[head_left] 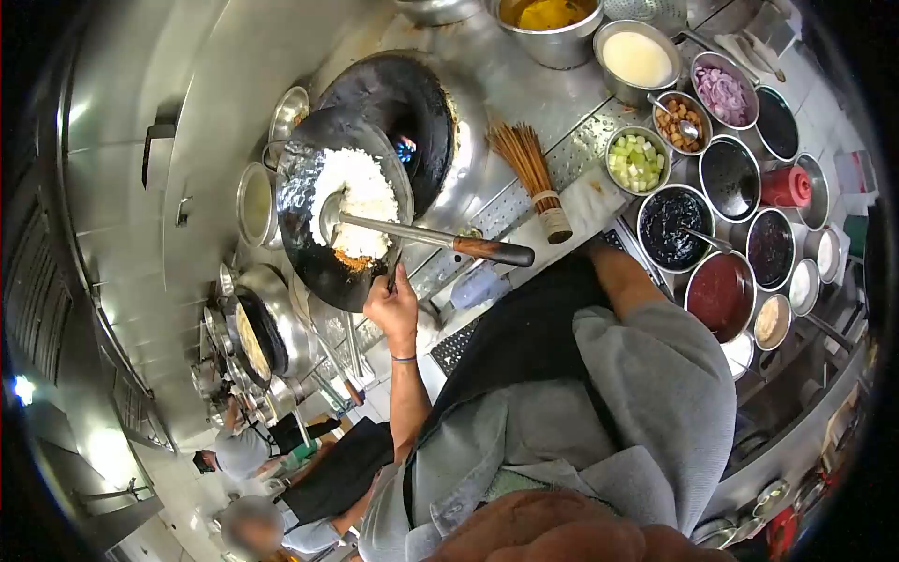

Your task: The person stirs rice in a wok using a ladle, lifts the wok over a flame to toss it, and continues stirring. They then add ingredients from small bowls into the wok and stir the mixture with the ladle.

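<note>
My left hand is closed on the handle of a dark wok, which tilts beside the lit burner. In it lies white rice, with some orange-brown bits at its near edge. A ladle rests with its bowl in the rice; its wooden-ended handle sticks out to the right, with no hand on it. My right forearm reaches to the counter's edge, where the hand is hidden. Near it lie a bamboo wok brush and a white board or cloth.
At right stand bowls of diced green vegetable, brown cubes, chopped onion, dark sauce and red sauce. A pot of pale liquid is behind. Other people stand along the line at lower left.
</note>
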Demonstrator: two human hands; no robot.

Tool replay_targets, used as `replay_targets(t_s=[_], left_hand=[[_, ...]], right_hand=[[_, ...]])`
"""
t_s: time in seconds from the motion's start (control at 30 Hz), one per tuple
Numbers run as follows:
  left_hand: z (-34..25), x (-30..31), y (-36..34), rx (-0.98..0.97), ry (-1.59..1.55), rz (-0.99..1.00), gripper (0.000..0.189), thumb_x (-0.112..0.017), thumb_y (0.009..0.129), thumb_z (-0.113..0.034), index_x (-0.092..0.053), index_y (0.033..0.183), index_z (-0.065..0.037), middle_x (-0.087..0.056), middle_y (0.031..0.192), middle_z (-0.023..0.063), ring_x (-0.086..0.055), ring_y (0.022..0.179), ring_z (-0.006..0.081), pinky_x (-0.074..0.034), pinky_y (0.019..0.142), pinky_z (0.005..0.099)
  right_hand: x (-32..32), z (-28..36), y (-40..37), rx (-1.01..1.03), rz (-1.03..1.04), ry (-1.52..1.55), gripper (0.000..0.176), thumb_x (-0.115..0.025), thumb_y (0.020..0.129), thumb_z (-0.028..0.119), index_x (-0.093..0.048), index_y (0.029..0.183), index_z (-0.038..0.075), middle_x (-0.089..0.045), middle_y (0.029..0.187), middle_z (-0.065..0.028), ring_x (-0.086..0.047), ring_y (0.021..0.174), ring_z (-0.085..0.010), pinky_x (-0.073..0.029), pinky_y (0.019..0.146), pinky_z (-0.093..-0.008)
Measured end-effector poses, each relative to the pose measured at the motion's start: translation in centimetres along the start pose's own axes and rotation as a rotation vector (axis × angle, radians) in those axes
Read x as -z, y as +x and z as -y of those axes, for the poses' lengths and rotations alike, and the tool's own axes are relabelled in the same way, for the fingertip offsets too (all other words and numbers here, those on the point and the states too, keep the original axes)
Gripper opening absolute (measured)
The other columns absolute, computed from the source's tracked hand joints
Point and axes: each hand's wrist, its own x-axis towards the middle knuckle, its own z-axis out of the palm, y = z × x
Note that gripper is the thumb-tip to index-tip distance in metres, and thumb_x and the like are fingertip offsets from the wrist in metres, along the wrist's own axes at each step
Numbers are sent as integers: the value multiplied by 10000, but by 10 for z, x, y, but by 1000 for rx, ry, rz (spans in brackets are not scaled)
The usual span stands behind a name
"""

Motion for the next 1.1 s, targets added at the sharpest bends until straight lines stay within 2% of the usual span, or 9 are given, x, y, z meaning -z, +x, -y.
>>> replay_targets(t_s=[0.17, 0.2, 0.3, 0.43, 0.73, 0.9, 1.1], left_hand=[[3, -4, 5, 56, -131, -82, 432, -791, 910, -157, -512, 626, 10, -464, 511, 120, -389, 452, 163, -346, 446, 365], [2, 2, 7, 85, -82, -50, 455, -796, 909, -151, -483, 624, 15, -422, 508, 88, -336, 493, 128, -317, 443, 349], [20, 1, 11, 107, -146, -80, 475, -803, 909, -166, -469, 620, 8, -388, 509, 61, -304, 515, 124, -297, 443, 332], [6, 9, 21, 158, -214, -103, 506, -806, 918, -201, -454, 618, 4, -360, 514, 43, -300, 526, 110, -285, 445, 317], [24, 3, 16, 154, -199, -84, 537, -808, 922, -234, -441, 611, 5, -357, 511, 42, -295, 530, 105, -273, 445, 325], [6, 10, 20, 152, -137, -88, 549, -806, 924, -256, -440, 609, 6, -348, 503, 41, -297, 532, 103, -274, 444, 330], [17, 6, 17, 167, -194, -90, 536, -803, 926, -249, -454, 611, 8, -348, 504, 48, -299, 535, 101, -276, 443, 334]], right_hand=[[6, -10, -1, -17, -6, 12, 511, -619, 882, 350, -665, 1321, 93, -623, 1397, -194, -595, 1294, -367, -464, 1041, -552], [6, -13, -2, -22, -8, 12, 510, -618, 883, 349, -665, 1320, 92, -624, 1396, -194, -595, 1293, -367, -464, 1042, -551], [7, -20, -3, -31, -11, 15, 506, -617, 886, 348, -666, 1318, 91, -625, 1393, -194, -596, 1291, -368, -464, 1042, -548], [9, -25, -5, -40, -12, 11, 500, -615, 890, 347, -667, 1316, 89, -627, 1390, -194, -597, 1289, -368, -465, 1042, -545], [13, -40, -7, -53, -19, -12, 488, -611, 899, 343, -669, 1309, 86, -632, 1382, -194, -599, 1284, -369, -466, 1044, -537], [14, -45, -8, -57, -17, -17, 481, -608, 904, 341, -671, 1306, 84, -634, 1377, -195, -600, 1281, -369, -467, 1044, -532], [19, -45, -6, -59, -19, -22, 474, -605, 910, 339, -672, 1302, 81, -637, 1372, -195, -601, 1278, -370, -468, 1045, -527]])
